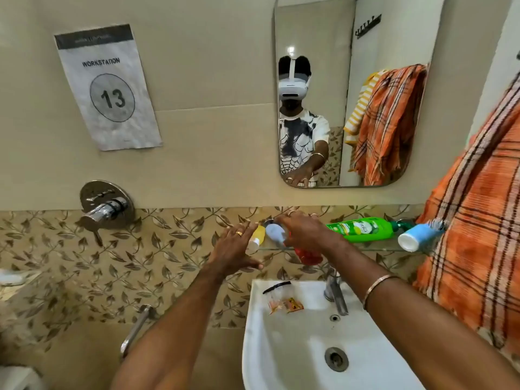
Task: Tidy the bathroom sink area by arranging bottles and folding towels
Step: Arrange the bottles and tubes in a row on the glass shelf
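A glass shelf (374, 246) under the mirror carries several bottles lying on their sides. A green bottle (363, 229) and a blue bottle with a white cap (416, 237) lie to the right. A small yellow bottle (256, 238) lies at the left end. My right hand (304, 233) is closed over a pale blue bottle (274, 232), with a red bottle (308, 256) under the palm. My left hand (237, 249) hovers flat beside the yellow bottle, fingers spread, holding nothing. An orange checked towel (472, 243) hangs at the right.
A white sink (281, 347) with a chrome tap (334, 291) is below the shelf; small sachets (285, 304) and a black strip lie on its rim. A mirror (351, 94) hangs above. A wall mixer valve (105, 206) and a grab bar (135, 330) are to the left.
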`<state>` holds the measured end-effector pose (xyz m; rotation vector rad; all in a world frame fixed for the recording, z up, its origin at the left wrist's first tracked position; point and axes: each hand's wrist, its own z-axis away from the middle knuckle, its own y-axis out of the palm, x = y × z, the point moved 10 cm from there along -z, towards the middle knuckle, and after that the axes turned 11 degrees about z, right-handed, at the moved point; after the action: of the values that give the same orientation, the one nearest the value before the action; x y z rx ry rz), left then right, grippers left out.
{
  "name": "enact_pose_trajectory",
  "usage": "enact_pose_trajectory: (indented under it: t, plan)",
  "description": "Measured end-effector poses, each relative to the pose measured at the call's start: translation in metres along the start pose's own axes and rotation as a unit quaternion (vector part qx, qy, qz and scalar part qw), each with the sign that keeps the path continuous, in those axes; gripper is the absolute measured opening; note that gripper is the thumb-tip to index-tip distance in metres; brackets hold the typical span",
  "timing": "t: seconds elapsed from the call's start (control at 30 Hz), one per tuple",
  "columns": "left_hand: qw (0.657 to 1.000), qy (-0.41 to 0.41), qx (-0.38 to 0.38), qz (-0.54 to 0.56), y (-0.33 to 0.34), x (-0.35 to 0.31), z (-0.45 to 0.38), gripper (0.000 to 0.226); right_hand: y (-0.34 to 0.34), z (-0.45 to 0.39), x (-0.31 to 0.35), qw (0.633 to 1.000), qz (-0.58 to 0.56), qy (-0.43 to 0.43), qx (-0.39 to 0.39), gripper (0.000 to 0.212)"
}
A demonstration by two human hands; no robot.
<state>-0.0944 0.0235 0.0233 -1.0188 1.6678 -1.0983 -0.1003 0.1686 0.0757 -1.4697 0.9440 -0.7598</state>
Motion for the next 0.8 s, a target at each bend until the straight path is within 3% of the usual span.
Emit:
enact_pose_trajectory:
  t: [0.27, 0.47, 0.6, 0.8]
  plan:
    - [0.999, -0.025, 0.022, 0.014, 0.017, 0.018, -0.023, 0.119, 0.022, -0.040, 0.001, 0.994, 0.021, -0.073, 0.080, 0.077]
    - [0.995, -0.056, 0.008, 0.088, 0.020, 0.032, -0.027, 0.100, 0.042, -0.063, -0.002, 0.990, 0.034, -0.090, 0.107, 0.064]
    - [0.996, -0.065, -0.009, 0.068, 0.006, 0.028, -0.034, 0.106, 0.042, -0.069, 0.000, 0.988, 0.009, -0.095, 0.125, 0.051]
    - [0.981, -0.127, -0.052, 0.135, -0.004, 0.036, -0.050, 0.050, 0.040, -0.087, 0.000, 0.995, -0.006, -0.064, 0.073, 0.023]
